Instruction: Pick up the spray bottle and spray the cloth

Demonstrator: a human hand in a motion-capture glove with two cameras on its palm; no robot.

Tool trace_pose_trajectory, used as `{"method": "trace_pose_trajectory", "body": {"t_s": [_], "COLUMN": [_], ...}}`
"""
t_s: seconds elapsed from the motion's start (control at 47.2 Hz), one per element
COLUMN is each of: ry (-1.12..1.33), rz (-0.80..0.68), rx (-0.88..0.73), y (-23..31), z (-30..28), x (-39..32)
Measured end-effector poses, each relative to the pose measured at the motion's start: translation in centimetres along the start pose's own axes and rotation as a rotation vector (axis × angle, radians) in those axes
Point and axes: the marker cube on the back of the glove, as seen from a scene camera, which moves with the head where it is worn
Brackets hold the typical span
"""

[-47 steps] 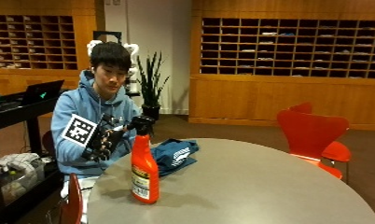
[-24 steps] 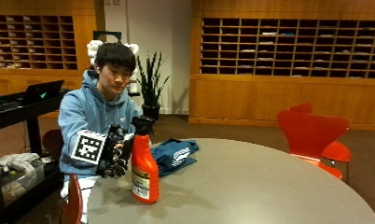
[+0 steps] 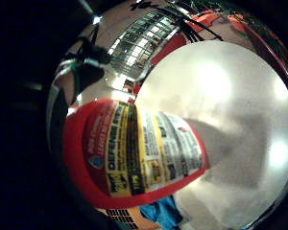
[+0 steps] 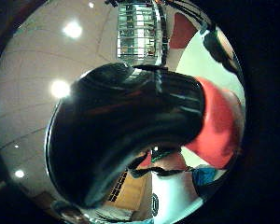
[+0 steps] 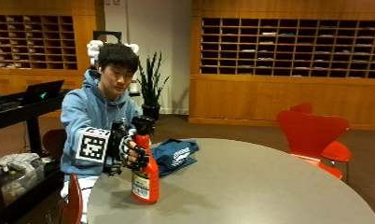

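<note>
An orange-red spray bottle with a black spray head stands upright on the round grey table, near its edge in front of the person. The gloved right hand has its fingers curled round the bottle's neck, just below the head. A crumpled blue cloth lies on the table just behind the bottle. In the little finger side palm view the labelled bottle body is close, with a bit of the cloth beside it. The thumb side palm view is mostly filled by the black spray head.
A red chair stands at the table's far right side, and another red chair back is beside the person. A dark cart with a laptop is at the left. The tabletop right of the bottle is bare.
The gloved hand has come down from beside the spray head and closed round the bottle's neck. The bottle and the cloth have stayed in place.
</note>
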Motion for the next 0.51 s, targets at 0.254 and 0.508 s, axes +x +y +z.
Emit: {"method": "trace_pose_trajectory", "body": {"t_s": [0.254,0.508], "ry": [0.021,0.028], "rz": [0.016,0.004], "rx": [-0.039,-0.031], "y": [-0.6,-1.2], "z": [0.2,0.2], "x": [-1.1,-1.3]}}
